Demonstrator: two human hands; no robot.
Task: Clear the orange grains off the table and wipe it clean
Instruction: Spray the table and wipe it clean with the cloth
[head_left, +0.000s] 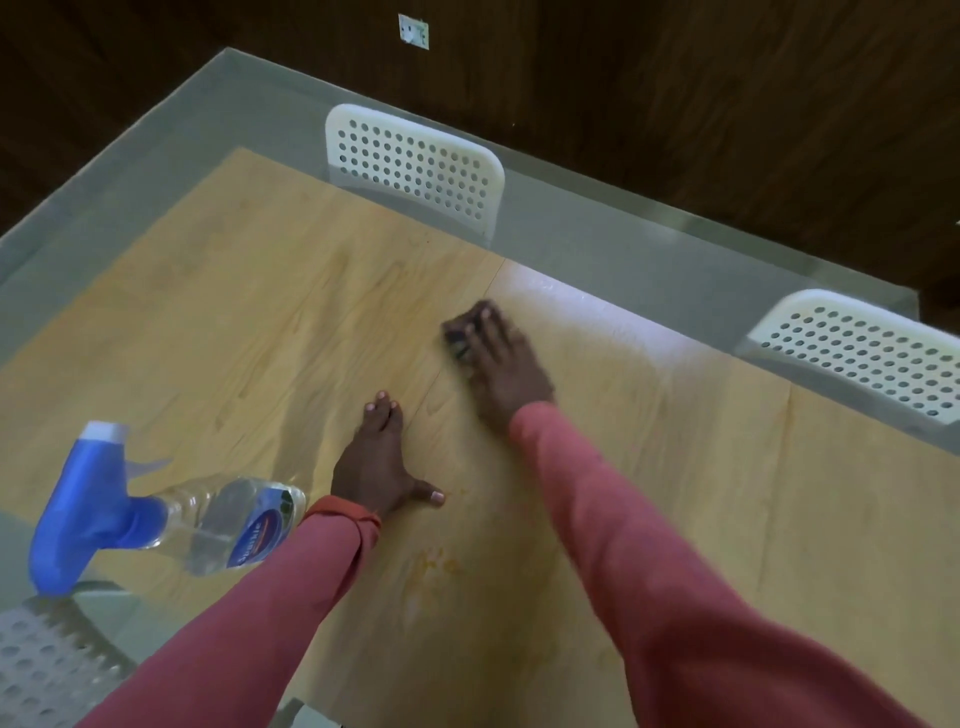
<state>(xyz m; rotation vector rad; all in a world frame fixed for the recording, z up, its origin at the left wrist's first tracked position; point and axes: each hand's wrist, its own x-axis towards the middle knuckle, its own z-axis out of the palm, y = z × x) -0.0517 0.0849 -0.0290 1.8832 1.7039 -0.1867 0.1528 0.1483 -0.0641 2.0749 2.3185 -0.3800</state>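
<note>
Trouble I fear: my right hand (493, 358), pressing the dark sponge (460, 340), misses the orange smear (436, 564) near my flat, spread left hand (382, 457).

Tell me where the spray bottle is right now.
In the head view the spray bottle lies on its side at the table's left edge, just left of the left hand's wrist.
</note>
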